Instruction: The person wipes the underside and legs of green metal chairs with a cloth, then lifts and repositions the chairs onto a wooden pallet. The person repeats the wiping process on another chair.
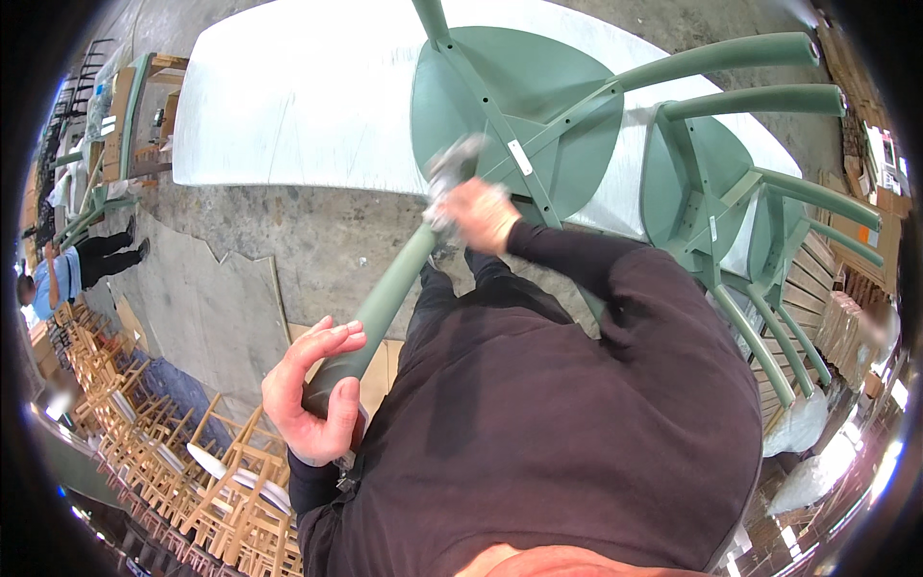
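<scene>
An upturned green chair (519, 72) lies seat-down, its crossed braces and legs facing up. One green chair leg (396, 274) slants toward my body. My left hand (317, 389) is wrapped around the near end of that leg, with thumb on one side and fingers on the other. My right hand (479, 213) is smeared by motion and grips a grey cloth (452, 163) against the leg's far part. The hand and cloth hide where the leg meets the seat.
A white-covered table (288, 106) bears the chair. More upturned green chairs (707, 163) stand to the right. Many light wooden chair frames (216, 500) crowd the lower left. A person (67, 274) in a blue shirt stands at the far left. Flat cardboard (216, 288) lies on the floor.
</scene>
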`<state>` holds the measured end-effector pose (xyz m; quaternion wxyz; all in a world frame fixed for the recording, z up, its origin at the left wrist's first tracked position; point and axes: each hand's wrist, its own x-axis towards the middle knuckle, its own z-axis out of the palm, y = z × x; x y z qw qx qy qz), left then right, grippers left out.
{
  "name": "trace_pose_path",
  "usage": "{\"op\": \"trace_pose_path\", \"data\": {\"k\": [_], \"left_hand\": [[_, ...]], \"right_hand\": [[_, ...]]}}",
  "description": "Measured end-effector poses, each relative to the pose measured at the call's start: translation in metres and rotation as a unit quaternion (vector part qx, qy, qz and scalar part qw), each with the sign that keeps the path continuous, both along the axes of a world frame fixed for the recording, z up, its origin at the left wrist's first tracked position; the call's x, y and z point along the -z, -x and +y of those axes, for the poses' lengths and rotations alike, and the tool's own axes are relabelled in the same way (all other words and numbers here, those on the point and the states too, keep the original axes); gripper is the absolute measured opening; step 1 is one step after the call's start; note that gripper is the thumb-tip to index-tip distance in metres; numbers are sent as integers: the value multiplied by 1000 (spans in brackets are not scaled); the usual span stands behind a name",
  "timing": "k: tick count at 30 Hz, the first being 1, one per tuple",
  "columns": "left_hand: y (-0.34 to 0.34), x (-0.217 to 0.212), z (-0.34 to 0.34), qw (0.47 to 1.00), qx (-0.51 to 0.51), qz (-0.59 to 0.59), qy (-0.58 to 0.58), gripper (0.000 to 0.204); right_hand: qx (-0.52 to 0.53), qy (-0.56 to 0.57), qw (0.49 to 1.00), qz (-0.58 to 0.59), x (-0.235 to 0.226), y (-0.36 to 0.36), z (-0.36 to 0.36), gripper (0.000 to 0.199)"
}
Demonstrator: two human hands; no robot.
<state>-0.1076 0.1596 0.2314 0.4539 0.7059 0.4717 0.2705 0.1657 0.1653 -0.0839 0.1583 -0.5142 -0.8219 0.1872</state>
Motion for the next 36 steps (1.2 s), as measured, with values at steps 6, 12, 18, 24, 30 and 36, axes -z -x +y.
{"op": "trace_pose_path", "data": {"k": [6, 12, 18, 24, 30, 36], "left_hand": [[5, 3, -2, 1000, -3, -5, -21, 43], [9, 6, 4, 999, 15, -20, -40, 44], [7, 0, 12, 998, 38, -15, -53, 44], [9, 1, 15, 997, 43, -19, -65, 44], [15, 3, 14, 996, 36, -42, -76, 44], [6, 9, 12, 995, -29, -72, -68, 43]], "right_hand": [[-56, -144, 987, -33, -11, -72, 20, 33], [37, 42, 993, -102, -38, -176, -33, 64], [-10, -85, 990, -115, 8, -113, 18, 66], [137, -154, 954, -215, -7, -68, 226, 43], [-37, -312, 881, -354, 25, -49, 234, 36], [-195, 86, 928, -306, -6, 8, 114, 50]]}}
